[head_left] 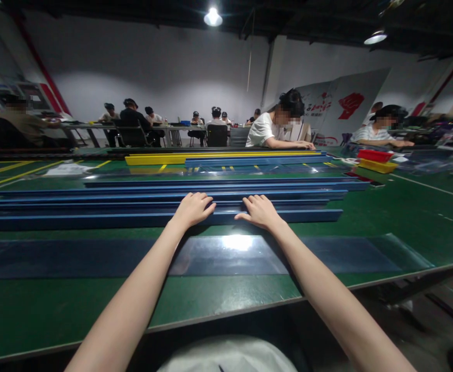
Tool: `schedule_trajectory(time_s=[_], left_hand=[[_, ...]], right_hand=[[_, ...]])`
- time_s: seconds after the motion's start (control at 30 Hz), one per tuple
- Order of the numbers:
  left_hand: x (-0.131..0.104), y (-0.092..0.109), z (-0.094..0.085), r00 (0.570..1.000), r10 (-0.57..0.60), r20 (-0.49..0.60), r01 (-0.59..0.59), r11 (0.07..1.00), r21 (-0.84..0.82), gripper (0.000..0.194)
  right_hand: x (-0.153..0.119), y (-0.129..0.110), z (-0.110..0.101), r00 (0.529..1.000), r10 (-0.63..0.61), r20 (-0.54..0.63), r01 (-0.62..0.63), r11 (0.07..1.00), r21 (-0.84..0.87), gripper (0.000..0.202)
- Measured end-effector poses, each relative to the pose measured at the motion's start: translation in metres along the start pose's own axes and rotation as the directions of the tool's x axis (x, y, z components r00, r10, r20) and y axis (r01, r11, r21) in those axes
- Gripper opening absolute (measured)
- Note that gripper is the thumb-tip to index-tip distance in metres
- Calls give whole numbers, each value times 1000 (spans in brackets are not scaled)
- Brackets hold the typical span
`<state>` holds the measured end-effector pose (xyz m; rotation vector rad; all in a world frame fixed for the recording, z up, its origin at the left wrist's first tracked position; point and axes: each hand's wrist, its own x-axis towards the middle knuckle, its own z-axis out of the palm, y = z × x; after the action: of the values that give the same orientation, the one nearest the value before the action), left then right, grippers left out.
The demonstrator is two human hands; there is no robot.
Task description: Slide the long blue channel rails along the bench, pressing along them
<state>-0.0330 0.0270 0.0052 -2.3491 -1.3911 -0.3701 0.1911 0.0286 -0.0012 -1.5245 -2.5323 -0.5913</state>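
A long blue channel-shaped strip (296, 215) lies across the green tabletop in front of me, with raised edges along its length. My left hand (192, 209) lies over it left of centre, fingers curled across the far edge and thumb pointing right. To the right, my right hand (260, 211) grips the same strip, its thumb pointing left on the near side. The fingertips' undersides are hidden. Closer to me, a clear, glossy flat plastic strip (338, 253) lies flat under my forearms, touched by neither hand as far as I can see.
More blue strips (311, 195) lie parallel just beyond my hands. Farther back are a yellow strip (154, 159), a red bin (374, 155) and a yellow bin (377, 166). A co-worker (263, 132) leans over the table's far side. The table's near edge (226, 313) runs below my forearms.
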Motion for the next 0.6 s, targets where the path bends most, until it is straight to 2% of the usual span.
schedule_trajectory(time_s=[0.1,0.2,0.37,0.6], left_hand=[[1,8,3,1000,19,12,-19,1000,-5,39],[2,12,6,999,-10,40,11,1000,-19,44],[6,10,3,988,-109,110,116,991,-62,45],[6,7,0,985,-135,110,143,987,-71,43]], right_hand=[[4,-14,1,999,-14,-46,15,1000,12,77],[7,-20,2,997,-16,-75,18,1000,24,77],[7,-16,2,996,-29,-81,34,998,56,75],[3,-5,1,996,-68,-66,73,994,85,68]])
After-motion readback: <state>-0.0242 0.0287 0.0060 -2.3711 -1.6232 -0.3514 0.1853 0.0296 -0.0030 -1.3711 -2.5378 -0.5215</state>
